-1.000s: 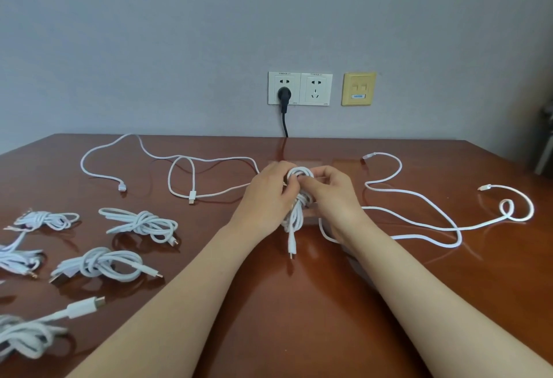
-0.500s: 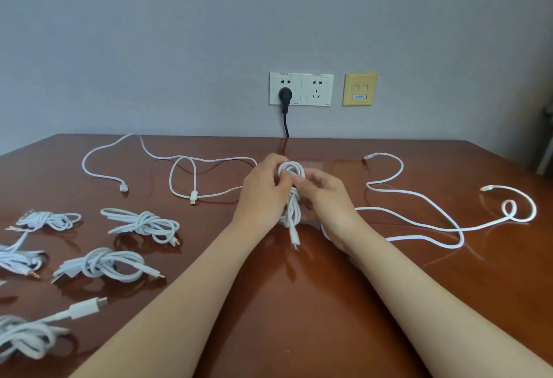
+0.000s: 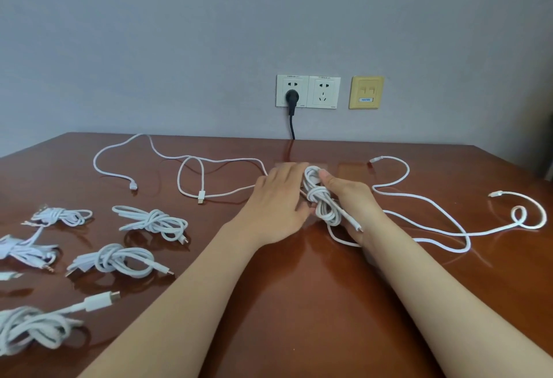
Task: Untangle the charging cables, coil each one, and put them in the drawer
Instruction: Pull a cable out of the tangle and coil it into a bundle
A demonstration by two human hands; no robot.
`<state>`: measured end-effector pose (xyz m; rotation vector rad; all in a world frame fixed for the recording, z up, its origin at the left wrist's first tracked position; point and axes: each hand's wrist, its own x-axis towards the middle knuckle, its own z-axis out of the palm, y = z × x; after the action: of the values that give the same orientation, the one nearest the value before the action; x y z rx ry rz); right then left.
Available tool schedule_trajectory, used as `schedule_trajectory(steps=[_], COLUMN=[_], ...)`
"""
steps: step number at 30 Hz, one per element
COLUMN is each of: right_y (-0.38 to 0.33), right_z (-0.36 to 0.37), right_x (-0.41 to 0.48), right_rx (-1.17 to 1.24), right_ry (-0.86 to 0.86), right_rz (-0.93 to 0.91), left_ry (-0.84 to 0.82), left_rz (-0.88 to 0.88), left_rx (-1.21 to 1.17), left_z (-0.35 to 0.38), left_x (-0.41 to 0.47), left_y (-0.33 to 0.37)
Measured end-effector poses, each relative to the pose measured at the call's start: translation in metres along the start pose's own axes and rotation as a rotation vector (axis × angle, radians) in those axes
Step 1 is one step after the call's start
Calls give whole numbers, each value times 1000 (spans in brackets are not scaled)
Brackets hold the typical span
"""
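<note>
A white charging cable, wound into a knotted coil point(image 3: 324, 201), sits mid-table in my right hand point(image 3: 353, 198). The thumb presses on its top loop and its plug end sticks out to the lower right. My left hand point(image 3: 278, 201) lies just left of the coil with fingers fairly straight, its inner edge touching the loops. One loose white cable point(image 3: 191, 165) sprawls at the far left. Another loose cable point(image 3: 425, 201) snakes off to the right. No drawer is visible.
Several coiled white cables point(image 3: 152, 222) lie in a group on the left of the brown wooden table point(image 3: 299, 302). On the wall behind are two sockets, one holding a black plug point(image 3: 291, 99), and a yellow outlet plate point(image 3: 366, 92).
My left hand has eased its grip on the coil and flattened beside it. The coil has swung over into my right hand, so its plug end now points to the lower right.
</note>
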<state>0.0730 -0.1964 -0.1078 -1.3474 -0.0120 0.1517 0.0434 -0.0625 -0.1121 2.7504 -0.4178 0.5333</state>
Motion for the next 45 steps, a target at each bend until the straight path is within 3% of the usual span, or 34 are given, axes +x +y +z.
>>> schedule_trajectory(steps=[5,14,22,26,31,45], right_y=[2,0,11,17,17,13], right_z=[2,8,3,7,1,1], right_x=[1,2,0,3,0,-1], right_rx=[-146,-242,-387,-590,-1145,-1340], right_ry=[7,-131,-251,-158,-132,-70], right_rz=[-13,42,-89,-198,-444,-414], left_ry=[135,118,-143,-176,-197,-212], left_rz=[270,264,34,-100,-401,-873], left_rx=[99,114,22,193,282,413], left_z=[-4,-10,-18,-26,-40,-56], left_x=[1,4,1,-3,-7,-13], left_y=[1,-14,-23,-31,-41,-51])
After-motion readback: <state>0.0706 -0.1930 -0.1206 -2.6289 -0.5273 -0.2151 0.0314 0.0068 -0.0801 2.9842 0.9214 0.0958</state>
